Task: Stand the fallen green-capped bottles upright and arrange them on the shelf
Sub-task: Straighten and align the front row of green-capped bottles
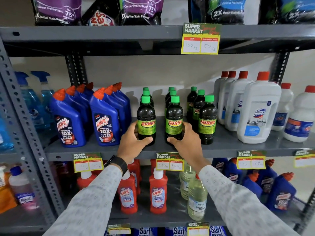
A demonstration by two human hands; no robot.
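Dark green-capped bottles with green SUNNY labels stand upright in three rows on the middle grey shelf [225, 142]. My left hand [132, 142] grips the base of the left row's front bottle [146, 120]. My right hand [185, 140] grips the base of the middle row's front bottle [174, 119]. The right row's front bottle [207, 120] stands free beside my right hand. More green-capped bottles stand behind each front one, partly hidden. None of the visible ones lies on its side.
Blue Harpic bottles [104, 121] stand close on the left, white red-capped Domex bottles [257, 113] on the right. An upper shelf beam with a price tag [200, 40] hangs overhead. Red bottles [157, 193] and clear ones fill the shelf below.
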